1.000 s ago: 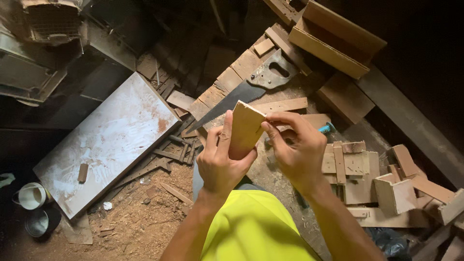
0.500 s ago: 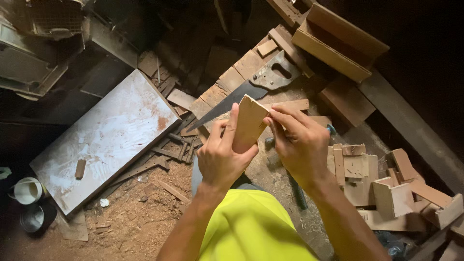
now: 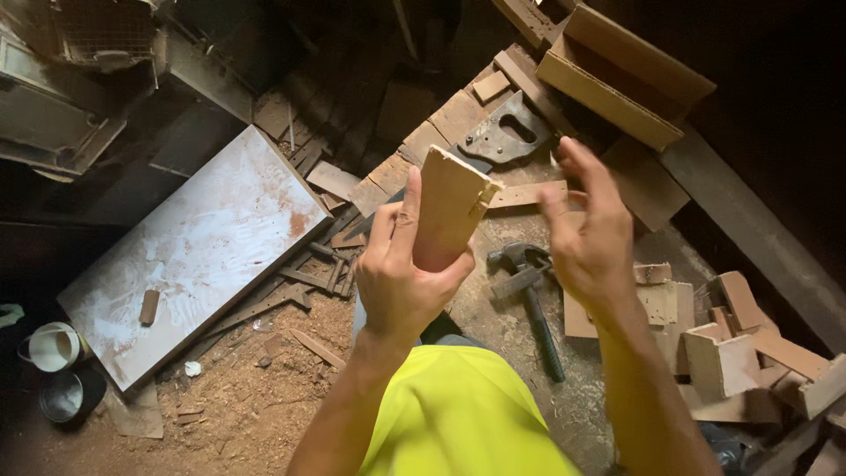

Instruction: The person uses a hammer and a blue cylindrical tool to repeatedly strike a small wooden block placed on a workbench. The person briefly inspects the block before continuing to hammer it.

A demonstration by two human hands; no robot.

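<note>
My left hand (image 3: 401, 282) grips a small light wooden block (image 3: 448, 207) and holds it upright in front of me, thumb along its near face. My right hand (image 3: 589, 234) hovers just to the right of the block with fingers spread, touching nothing. Below the hands a claw hammer (image 3: 527, 291) lies on the dusty floor. A handsaw (image 3: 493, 141) rests on planks behind the block.
A large white board (image 3: 198, 256) lies flat at left, with a small wood piece on it. Wood scraps and small box-like offcuts (image 3: 718, 357) pile up at right. A long beam (image 3: 758, 238) runs diagonally. Two round containers (image 3: 55, 370) sit bottom left. Sawdust covers the floor.
My right hand has let go of the block and moved away to the right. The left hand keeps the block and has raised it slightly. The hammer beneath is now uncovered.
</note>
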